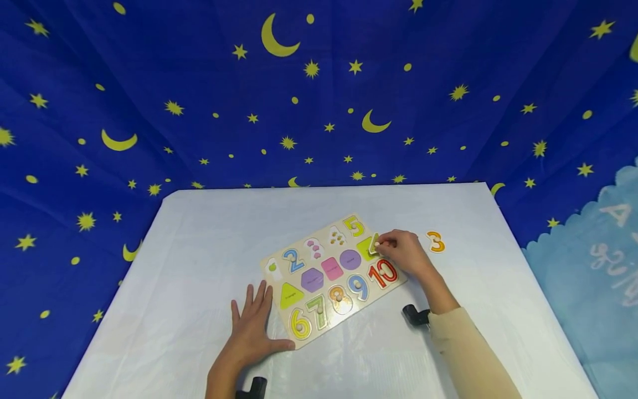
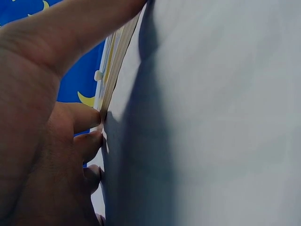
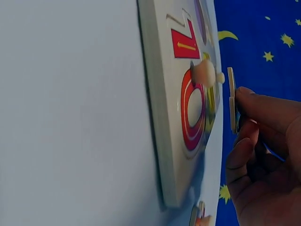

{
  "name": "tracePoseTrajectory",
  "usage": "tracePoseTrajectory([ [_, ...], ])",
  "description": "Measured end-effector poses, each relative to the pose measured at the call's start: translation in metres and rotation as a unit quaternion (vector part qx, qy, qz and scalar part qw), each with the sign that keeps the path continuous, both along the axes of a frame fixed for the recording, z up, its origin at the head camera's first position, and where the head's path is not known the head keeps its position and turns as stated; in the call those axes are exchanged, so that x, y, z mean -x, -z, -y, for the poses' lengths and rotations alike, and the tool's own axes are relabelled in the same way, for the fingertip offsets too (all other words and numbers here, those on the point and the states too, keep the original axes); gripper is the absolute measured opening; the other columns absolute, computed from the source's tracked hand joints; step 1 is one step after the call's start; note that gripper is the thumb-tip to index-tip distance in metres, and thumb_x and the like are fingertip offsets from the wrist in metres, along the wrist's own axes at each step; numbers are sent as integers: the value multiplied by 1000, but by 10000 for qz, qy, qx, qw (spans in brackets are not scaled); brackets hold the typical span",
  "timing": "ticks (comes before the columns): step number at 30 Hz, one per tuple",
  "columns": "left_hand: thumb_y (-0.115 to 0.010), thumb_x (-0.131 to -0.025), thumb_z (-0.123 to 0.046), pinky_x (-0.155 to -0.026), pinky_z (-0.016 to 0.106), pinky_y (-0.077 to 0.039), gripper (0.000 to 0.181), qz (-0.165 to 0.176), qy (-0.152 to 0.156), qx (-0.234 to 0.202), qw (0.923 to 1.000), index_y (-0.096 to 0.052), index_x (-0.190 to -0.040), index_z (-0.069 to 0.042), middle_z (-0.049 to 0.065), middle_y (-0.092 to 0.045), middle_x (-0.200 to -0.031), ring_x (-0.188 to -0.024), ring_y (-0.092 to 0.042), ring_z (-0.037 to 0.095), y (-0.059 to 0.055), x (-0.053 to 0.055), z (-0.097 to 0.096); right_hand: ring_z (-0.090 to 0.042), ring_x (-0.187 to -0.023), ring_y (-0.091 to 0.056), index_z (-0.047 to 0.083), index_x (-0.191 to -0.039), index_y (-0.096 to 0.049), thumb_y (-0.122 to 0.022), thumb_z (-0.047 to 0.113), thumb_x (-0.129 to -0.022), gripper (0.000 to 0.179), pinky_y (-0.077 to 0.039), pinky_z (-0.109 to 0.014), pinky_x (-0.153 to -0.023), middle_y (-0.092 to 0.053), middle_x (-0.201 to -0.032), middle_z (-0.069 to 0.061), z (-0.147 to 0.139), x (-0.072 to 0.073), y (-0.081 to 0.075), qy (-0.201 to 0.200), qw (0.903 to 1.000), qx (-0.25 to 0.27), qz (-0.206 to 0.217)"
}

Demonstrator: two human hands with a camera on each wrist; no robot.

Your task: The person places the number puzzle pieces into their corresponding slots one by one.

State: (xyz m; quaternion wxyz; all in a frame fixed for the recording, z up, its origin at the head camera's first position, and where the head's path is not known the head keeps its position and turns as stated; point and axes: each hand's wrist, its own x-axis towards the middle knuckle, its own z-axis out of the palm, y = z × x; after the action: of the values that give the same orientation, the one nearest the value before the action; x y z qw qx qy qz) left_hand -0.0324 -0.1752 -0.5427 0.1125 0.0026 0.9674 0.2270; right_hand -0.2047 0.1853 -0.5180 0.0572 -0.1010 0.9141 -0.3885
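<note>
A wooden number puzzle board (image 1: 344, 316) lies at a slant on the white table, with pegged number pieces such as the blue 2 (image 1: 293, 260) and red 10 (image 1: 382, 274) seated in it. My left hand (image 1: 251, 332) rests spread at the board's left side, fingertips along the edge and thumb at the near corner. Between thumb and fingers, my right hand (image 1: 402, 252) pinches the yellow-green number 4 piece (image 1: 374, 246), which overlaps the board's right end. Edge-on in the right wrist view, that piece (image 3: 233, 101) is raised above the board. Three recesses show printed pictures, including pink shapes (image 1: 314, 249).
An orange number 3 piece (image 1: 436, 242) lies on the table (image 1: 219, 238) right of the board. Black wrist-camera parts (image 1: 415, 316) sit by each wrist. Behind the table hangs a blue cloth (image 1: 199, 83) with yellow moons and stars.
</note>
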Motion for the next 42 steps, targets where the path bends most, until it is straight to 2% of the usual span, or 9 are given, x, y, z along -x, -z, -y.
tracePoseTrajectory([
  [10,-75,-46,-79,-107,61,14,140,-8,-16,-44,10000,-19,-154,-9,10,-8,-160,-145,7,34,-4,1,-1,-17,-75,-56,9,-99,-73,-73,21,-87,17,-49,-32,-66,-63,-84,-1,16,8,-4,-221,9996,148,84],
  [19,-71,-46,-82,-107,60,15,141,55,55,1,10000,-15,-154,-12,6,-3,-161,-145,10,31,-3,1,1,-16,-69,-56,9,-93,-73,-72,18,-87,11,-49,-32,-61,-62,-79,-1,32,16,-5,-459,9984,323,-39],
  [25,-71,-45,-83,-107,60,15,141,79,20,-18,10000,-15,-154,-12,6,-3,-161,-145,10,31,-1,1,1,-15,-66,-56,11,-91,-73,-71,18,-87,9,-49,-30,-59,-62,-76,0,44,22,-2,-539,9978,386,74],
  [38,-73,-45,-81,-107,60,15,142,27,23,-43,10000,-16,-154,-11,7,-5,-160,-145,9,32,-3,0,0,-15,-68,-54,11,-91,-74,-72,18,-86,9,-46,-29,-59,-61,-75,1,66,32,-3,-749,9968,287,-65],
  [42,-74,-45,-80,-108,60,14,141,-7,-11,-54,10000,-17,-154,-12,6,-5,-161,-145,8,32,-3,-2,0,-15,-67,-54,10,-90,-74,-73,17,-85,8,-47,-29,-58,-61,-74,1,74,33,0,-784,9964,316,26],
])
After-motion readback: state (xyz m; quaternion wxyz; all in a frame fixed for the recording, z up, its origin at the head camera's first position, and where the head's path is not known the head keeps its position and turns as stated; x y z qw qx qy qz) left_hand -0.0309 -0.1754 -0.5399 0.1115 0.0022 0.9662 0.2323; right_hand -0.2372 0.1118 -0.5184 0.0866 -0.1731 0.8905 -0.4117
